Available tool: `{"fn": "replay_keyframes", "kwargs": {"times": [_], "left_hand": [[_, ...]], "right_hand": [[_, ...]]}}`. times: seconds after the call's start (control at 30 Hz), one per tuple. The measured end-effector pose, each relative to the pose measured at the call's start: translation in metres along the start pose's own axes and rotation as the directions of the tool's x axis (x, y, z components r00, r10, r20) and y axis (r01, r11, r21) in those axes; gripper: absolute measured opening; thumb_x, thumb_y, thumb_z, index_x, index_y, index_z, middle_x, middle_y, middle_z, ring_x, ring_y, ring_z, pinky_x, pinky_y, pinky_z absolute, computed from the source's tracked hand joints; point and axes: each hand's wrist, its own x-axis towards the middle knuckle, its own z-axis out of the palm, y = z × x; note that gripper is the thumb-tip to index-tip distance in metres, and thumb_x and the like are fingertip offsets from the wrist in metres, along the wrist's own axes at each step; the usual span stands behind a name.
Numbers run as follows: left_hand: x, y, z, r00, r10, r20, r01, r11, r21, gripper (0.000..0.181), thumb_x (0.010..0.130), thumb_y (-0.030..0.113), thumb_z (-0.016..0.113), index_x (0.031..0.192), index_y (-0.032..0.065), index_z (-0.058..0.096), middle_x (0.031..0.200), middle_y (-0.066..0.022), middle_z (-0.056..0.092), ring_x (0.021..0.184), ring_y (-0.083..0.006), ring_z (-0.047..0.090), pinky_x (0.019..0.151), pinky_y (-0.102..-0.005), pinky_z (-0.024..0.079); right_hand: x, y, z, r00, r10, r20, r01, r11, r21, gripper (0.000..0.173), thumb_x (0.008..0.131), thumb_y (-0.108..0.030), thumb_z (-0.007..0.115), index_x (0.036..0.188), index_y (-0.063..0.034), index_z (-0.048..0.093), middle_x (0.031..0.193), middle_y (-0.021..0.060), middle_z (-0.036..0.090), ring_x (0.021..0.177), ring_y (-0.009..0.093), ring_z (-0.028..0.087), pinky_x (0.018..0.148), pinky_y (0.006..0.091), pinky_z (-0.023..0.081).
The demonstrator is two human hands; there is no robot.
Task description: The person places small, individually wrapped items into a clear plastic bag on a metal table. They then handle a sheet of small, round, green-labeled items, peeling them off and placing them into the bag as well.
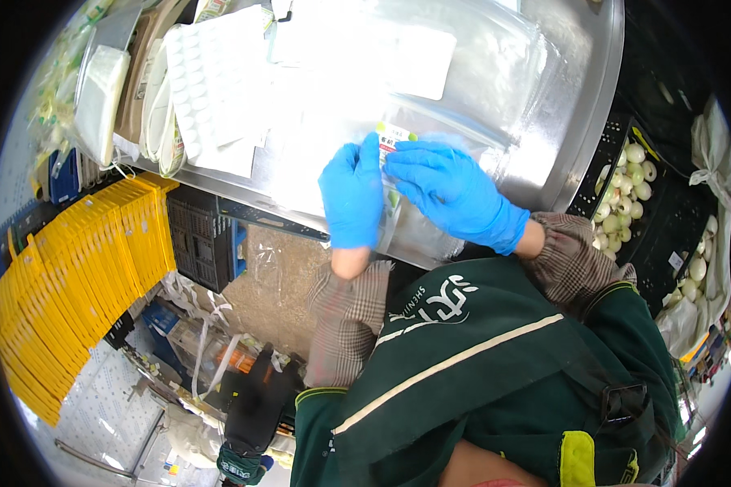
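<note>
Both my hands wear blue disposable gloves over the metal table [575,122]. A small printed label [395,134] with green corners lies between them, on or just above clear plastic bags [423,228]. My left hand [352,195] is at the label's left edge, its thumb and forefinger close together; glare hides whether it grips anything. My right hand [448,189] lies with bent fingers over the label's right side, and its fingertips cover part of it. I cannot tell whether the right fingers pinch the label or only press on it. A white sheet [423,64] lies beyond my hands.
Sheets of round white stickers [198,91] lie at the left, beside rolls of labels [164,131]. Stacked yellow crates [91,243] and a black crate [200,243] stand below. Peeled onions [624,201] fill a black crate at right. Another person [253,414] is at lower left.
</note>
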Motion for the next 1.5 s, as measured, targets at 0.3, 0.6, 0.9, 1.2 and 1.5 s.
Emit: {"fn": "replay_keyframes", "kwargs": {"times": [0.3, 0.6, 0.9, 1.2, 1.5], "left_hand": [[-0.083, -0.016, -0.100, 0.952, -0.189, 0.242, 0.285, 0.839, -0.463, 0.032, 0.080, 0.005, 0.065, 0.110, -0.0043, 0.063, 0.099, -0.0096, 0.068, 0.090, -0.0140, 0.063, 0.082, -0.0271, 0.049], [-0.065, -0.005, -0.061, 0.999, 0.033, -0.022, -0.039, 0.920, -0.390, 0.023, 0.080, 0.001, 0.067, 0.104, -0.0012, 0.067, 0.100, -0.0094, 0.068, 0.095, -0.0170, 0.063, 0.088, -0.0294, 0.049], [-0.006, 0.005, 0.005, 0.999, -0.003, -0.050, 0.008, 0.995, 0.095, 0.029, 0.086, 0.025, 0.066, 0.086, -0.0033, 0.063, 0.071, -0.0169, 0.063, 0.064, -0.0140, 0.057, 0.060, -0.0310, 0.045], [-0.089, -0.007, -0.094, 0.954, -0.175, 0.244, 0.284, 0.790, -0.543, 0.035, 0.079, -0.001, 0.064, 0.114, -0.0052, 0.061, 0.102, -0.0104, 0.068, 0.091, -0.0148, 0.064, 0.084, -0.0272, 0.049], [-0.054, 0.004, -0.045, 0.996, -0.070, 0.047, 0.083, 0.913, -0.400, 0.017, 0.084, 0.003, 0.064, 0.100, -0.0023, 0.067, 0.097, -0.0088, 0.068, 0.088, -0.0135, 0.061, 0.081, -0.0274, 0.049]], "right_hand": [[-0.013, 0.008, -0.025, 0.885, -0.185, 0.427, 0.217, 0.976, -0.026, 0.034, 0.077, -0.014, 0.070, 0.111, -0.0115, 0.065, 0.138, 0.0053, 0.046, 0.130, 0.029, 0.042, 0.110, 0.0548, 0.026], [0.021, -0.006, -0.103, 0.855, 0.163, -0.492, 0.018, 0.939, 0.343, 0.015, 0.092, -0.002, 0.053, 0.097, -0.0006, 0.067, 0.104, 0.0096, 0.067, 0.095, 0.018, 0.065, 0.086, 0.0301, 0.052], [-0.014, 0.005, 0.003, 0.998, 0.033, -0.044, -0.033, 0.999, -0.001, 0.036, 0.079, -0.008, 0.064, 0.115, -0.0078, 0.062, 0.122, 0.0096, 0.059, 0.116, 0.030, 0.053, 0.098, 0.0448, 0.042], [-0.020, 0.020, -0.025, 0.926, -0.171, 0.337, 0.171, 0.985, 0.029, 0.023, 0.081, -0.020, 0.066, 0.103, -0.0115, 0.066, 0.128, 0.0091, 0.055, 0.129, 0.031, 0.043, 0.111, 0.0484, 0.027], [0.019, -0.019, -0.103, 0.748, 0.335, -0.573, -0.174, 0.932, 0.318, 0.011, 0.089, -0.004, 0.058, 0.098, -0.0001, 0.063, 0.103, 0.0076, 0.066, 0.095, 0.016, 0.061, 0.086, 0.0292, 0.049]]}}
